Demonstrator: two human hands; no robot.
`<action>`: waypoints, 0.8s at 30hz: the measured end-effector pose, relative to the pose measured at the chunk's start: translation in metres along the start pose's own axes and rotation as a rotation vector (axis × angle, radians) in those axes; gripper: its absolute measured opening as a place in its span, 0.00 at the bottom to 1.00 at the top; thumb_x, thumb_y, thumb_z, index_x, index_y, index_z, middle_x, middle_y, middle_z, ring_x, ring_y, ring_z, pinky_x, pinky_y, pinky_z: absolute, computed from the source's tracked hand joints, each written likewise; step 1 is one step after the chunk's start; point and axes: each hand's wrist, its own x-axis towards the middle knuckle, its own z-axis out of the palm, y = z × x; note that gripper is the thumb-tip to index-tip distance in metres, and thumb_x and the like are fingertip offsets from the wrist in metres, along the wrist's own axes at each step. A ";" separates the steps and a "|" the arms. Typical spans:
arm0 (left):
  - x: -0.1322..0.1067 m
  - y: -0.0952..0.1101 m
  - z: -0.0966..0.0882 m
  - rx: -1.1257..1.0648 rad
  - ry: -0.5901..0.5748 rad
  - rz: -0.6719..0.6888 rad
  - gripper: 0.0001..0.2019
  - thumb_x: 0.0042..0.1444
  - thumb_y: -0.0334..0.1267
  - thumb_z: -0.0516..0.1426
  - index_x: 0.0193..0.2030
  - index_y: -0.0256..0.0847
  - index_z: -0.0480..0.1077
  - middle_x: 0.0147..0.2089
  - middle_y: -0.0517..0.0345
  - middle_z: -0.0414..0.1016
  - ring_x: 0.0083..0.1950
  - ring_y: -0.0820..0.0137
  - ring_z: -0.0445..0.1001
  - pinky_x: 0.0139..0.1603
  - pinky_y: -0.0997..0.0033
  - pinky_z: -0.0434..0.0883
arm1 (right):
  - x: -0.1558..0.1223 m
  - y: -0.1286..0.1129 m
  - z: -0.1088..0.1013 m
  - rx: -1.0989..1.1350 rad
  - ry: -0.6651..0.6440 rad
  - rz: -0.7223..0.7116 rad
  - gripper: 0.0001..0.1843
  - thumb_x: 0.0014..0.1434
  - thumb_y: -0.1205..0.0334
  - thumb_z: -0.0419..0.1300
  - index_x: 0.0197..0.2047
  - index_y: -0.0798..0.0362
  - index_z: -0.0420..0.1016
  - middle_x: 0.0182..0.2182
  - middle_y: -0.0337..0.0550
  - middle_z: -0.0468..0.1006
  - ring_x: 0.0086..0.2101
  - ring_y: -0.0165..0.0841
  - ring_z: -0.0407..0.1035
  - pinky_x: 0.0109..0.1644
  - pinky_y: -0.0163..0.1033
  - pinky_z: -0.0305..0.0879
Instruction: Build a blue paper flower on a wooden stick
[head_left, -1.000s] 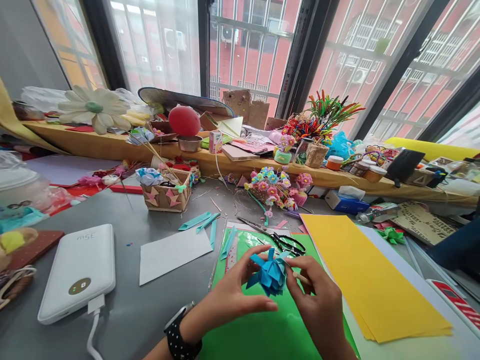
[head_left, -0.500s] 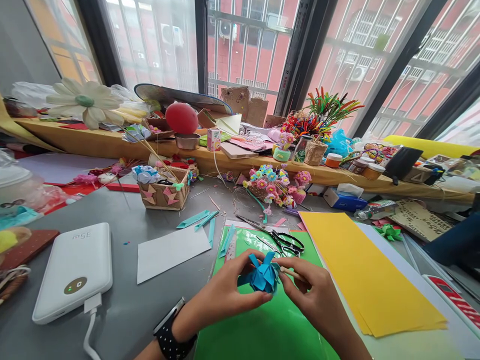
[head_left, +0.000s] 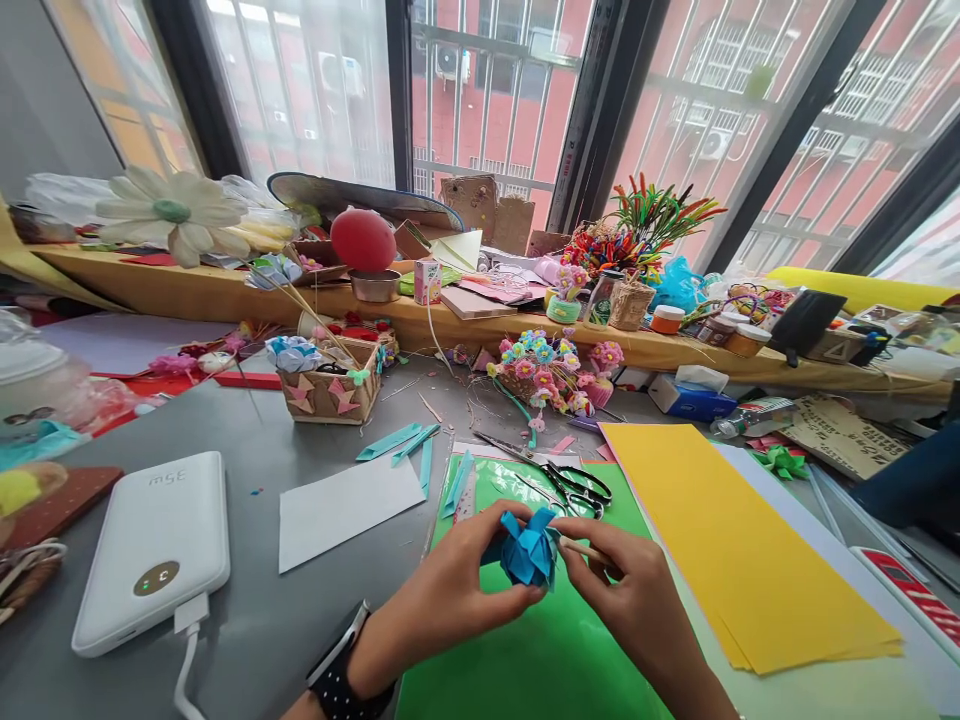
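Note:
A folded blue paper flower (head_left: pixel 529 550) with strips sticking up is held over the green sheet. My left hand (head_left: pixel 472 575) is closed around its left side, thumb below and fingers behind. At its right edge, my right hand (head_left: pixel 619 570) is closed with the fingertips pinched against the paper. A thin pale stick (head_left: pixel 576 546) shows between the right fingers, its tip close to the flower; its other end is hidden in the hand. Just beyond the hands lie black-handled scissors (head_left: pixel 574 487) and a ruler (head_left: pixel 466 500), both on the green sheet (head_left: pixel 480 665).
Light blue folded strips (head_left: pixel 391 441) lie near a white paper (head_left: pixel 351 512). A white power bank (head_left: pixel 161 545) with a cable is on the left, yellow paper (head_left: pixel 739 545) on the right. Behind stand a cardboard box (head_left: pixel 334 395) and crocheted flowers (head_left: pixel 544 368).
The blue paper flower has turned slightly in my fingers. Both hands keep nearly the same place and grip. The whole view has shifted a little.

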 end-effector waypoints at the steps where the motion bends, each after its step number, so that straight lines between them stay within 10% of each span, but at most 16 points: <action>1: 0.000 0.000 0.000 -0.003 -0.004 -0.007 0.21 0.48 0.35 0.60 0.50 0.45 0.61 0.44 0.57 0.71 0.42 0.66 0.69 0.44 0.69 0.64 | 0.000 0.001 0.000 -0.013 -0.006 -0.014 0.10 0.54 0.65 0.55 0.36 0.52 0.77 0.26 0.40 0.79 0.16 0.25 0.64 0.18 0.28 0.62; 24: 0.004 -0.008 0.010 -0.132 0.036 -0.132 0.26 0.45 0.43 0.61 0.51 0.40 0.61 0.44 0.52 0.70 0.44 0.63 0.68 0.45 0.66 0.63 | -0.004 0.004 0.013 -0.200 0.185 -0.188 0.10 0.53 0.70 0.53 0.34 0.55 0.75 0.26 0.41 0.80 0.24 0.30 0.75 0.23 0.29 0.70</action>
